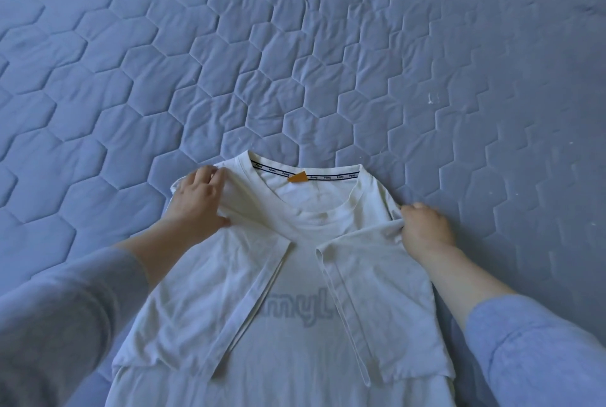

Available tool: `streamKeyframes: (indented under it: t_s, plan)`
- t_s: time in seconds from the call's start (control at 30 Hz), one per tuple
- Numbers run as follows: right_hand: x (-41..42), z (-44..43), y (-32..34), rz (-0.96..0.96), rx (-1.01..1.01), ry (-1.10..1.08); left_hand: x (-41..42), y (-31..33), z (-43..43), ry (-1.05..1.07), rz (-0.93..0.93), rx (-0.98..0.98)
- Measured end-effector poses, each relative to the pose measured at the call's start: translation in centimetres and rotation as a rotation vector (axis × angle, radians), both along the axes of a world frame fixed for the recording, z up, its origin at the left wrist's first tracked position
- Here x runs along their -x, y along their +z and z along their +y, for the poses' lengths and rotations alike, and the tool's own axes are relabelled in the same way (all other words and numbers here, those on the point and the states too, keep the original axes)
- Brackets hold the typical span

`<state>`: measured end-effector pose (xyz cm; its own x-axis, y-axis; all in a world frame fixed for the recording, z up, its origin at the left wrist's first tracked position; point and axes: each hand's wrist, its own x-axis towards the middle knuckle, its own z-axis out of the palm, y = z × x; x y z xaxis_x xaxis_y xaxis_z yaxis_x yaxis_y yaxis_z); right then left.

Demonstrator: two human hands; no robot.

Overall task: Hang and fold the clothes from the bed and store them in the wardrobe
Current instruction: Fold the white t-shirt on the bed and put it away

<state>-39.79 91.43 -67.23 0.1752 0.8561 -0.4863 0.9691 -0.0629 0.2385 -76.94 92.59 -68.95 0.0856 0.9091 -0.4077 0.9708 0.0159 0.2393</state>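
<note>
Left of the collar [328,210], I see the left grip [198,201] with its fingers curled over the shoulder of the white T-shirt [295,367] and the thumb tucked under, pinching a ridge of cloth.

A dark neck tape [331,178] runs inside the back of the collar. One small white word is printed along it again and again. It reads something like "Pomy", though the letters are too small for me to be sure. An orange tab [297,177] sits at the middle of that tape, with no writing I can make out.

Below the collar, a pale grey chest print [301,311] shows the letters "myL". The rest of the print is hidden under two sleeves folded inward over the front. The left sleeve [203,301] and right sleeve [383,292] lie slantwise, with their hems close together just below the collar and spreading apart lower down.

The shirt is off-white and creased. It lies front up on the bed [295,46], whose blue quilted cover is stitched in hexagons, and its lower hem runs out of view.

Right of the collar, the right grip [426,226] is closed tight on a fold at the shirt's shoulder edge.
</note>
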Motion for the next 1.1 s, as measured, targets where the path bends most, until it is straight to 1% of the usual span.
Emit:
streamKeyframes:
  t_s: [0.13, 0.27, 0.37, 0.47, 0.57, 0.63, 0.7, 0.77, 0.9, 1.0, 1.03, 1.07, 1.1]
  plan:
    - [-0.6, 1.0, -0.7, 0.002, -0.037, -0.066, 0.1, -0.6, 0.5, 0.008, 0.003, 0.004]
    - [-1.2, 2.1, -0.8, 0.036, -0.054, -0.093, 0.2, -0.7, 1.3, 0.000, 0.093, -0.021]
    - [-2.1, 2.4, -0.3, 0.068, -0.052, -0.168, 0.6, -0.9, 1.5, 0.099, 0.055, -0.012]
    - [-3.1, 2.4, 0.5, 0.092, -0.130, -0.285, 1.4, -0.9, 1.9, 0.207, 0.028, 0.025]
    - [-3.0, 2.4, 0.9, 0.083, -0.117, -0.339, 2.4, -0.6, 2.3, 0.225, 0.010, 0.026]
    - [-2.2, 2.3, 1.2, 0.092, -0.122, -0.333, 2.4, -0.2, 2.2, 0.197, -0.009, -0.060]
    - [-1.6, 2.0, 1.6, 0.147, -0.163, -0.339, 2.0, 0.6, 2.0, 0.189, -0.033, -0.168]
    - [-1.5, 1.4, 2.1, 0.225, -0.221, -0.383, 1.4, 1.6, 1.7, 0.190, -0.040, -0.226]
    - [-1.9, -0.5, 3.4, 0.389, -0.370, -0.443, 1.6, 4.1, 1.0, 0.205, 0.016, -0.234]
    - [-1.9, -2.1, 4.4, 0.439, -0.440, -0.474, 1.9, 5.4, 0.0, 0.194, 0.033, -0.210]
    - [-1.9, -2.6, 4.6, 0.445, -0.449, -0.482, 2.0, 5.7, -0.5, 0.198, 0.011, -0.177]
    - [-1.8, -3.2, 4.7, 0.443, -0.449, -0.493, 2.0, 5.8, -1.1, 0.225, -0.058, -0.131]
    - [-1.8, -3.6, 4.7, 0.439, -0.446, -0.502, 1.9, 5.7, -1.6, 0.279, -0.166, -0.094]
